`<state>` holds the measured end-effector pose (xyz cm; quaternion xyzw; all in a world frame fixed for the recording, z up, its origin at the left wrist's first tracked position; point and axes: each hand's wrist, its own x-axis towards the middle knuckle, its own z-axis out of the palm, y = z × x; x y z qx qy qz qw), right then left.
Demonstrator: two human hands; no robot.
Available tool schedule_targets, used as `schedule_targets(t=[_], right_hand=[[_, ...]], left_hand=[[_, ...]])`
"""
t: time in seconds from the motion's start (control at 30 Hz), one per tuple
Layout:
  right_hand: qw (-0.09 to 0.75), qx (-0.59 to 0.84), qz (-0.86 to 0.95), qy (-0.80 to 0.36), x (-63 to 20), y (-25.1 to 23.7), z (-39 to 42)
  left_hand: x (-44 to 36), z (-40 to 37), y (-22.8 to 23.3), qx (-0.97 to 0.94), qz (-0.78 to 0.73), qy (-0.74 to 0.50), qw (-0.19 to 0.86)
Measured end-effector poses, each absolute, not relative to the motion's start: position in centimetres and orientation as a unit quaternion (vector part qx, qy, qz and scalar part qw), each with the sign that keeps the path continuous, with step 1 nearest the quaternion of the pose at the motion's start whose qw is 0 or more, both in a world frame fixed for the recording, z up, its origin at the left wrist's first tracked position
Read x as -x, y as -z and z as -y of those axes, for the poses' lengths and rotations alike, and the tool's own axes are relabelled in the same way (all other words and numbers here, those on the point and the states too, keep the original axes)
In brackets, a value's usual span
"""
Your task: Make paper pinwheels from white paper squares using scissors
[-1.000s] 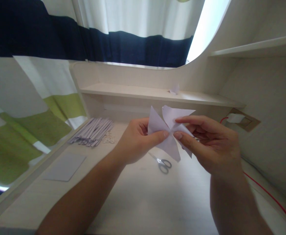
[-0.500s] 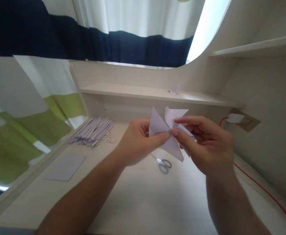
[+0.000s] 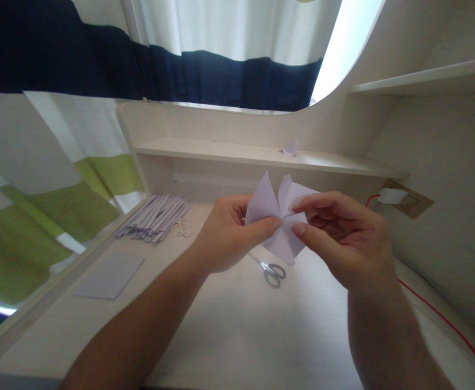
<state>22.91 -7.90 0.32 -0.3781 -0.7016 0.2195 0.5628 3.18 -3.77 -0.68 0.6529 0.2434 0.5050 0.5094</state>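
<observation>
Both hands hold up a pale paper pinwheel, cut into pointed flaps that spread from its middle. My left hand is closed on its left side, the thumb pressed near the centre and the fingers mostly hidden behind the sheet. On the right side, my right hand pinches a flap between thumb and index finger. Below the pinwheel, a pair of scissors with dark handles lies on the desk, its blades partly covered by my left hand.
A bundle of paper strips lies at the desk's left, beside small pale pieces. Nearer sits a flat sheet of paper. A small folded paper stands on the shelf. A red cable runs along the right wall.
The flaps have shifted: the right-hand flap is now folded in toward the middle and the lower point sits further left. My right thumb has moved slightly right, away from the centre.
</observation>
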Motion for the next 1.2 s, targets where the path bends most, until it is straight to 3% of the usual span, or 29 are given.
schedule_targets(t=[0.43,0.77,1.2], right_hand=[[0.545,0.361,0.723,-0.223,-23.9,-0.5,7.9],[0.489,0.331,0.773,-0.230,-26.3,-1.6,8.7],[0.444,0.392,0.774,-0.226,-24.9,-1.4,8.5]], left_hand=[[-2.9,3.8,0.6,-0.659,-0.251,-0.484,0.518],[-2.7,2.5,0.8,-0.627,-0.214,-0.440,0.606],[-2.8,2.8,0.7,-0.665,-0.215,-0.441,0.563]])
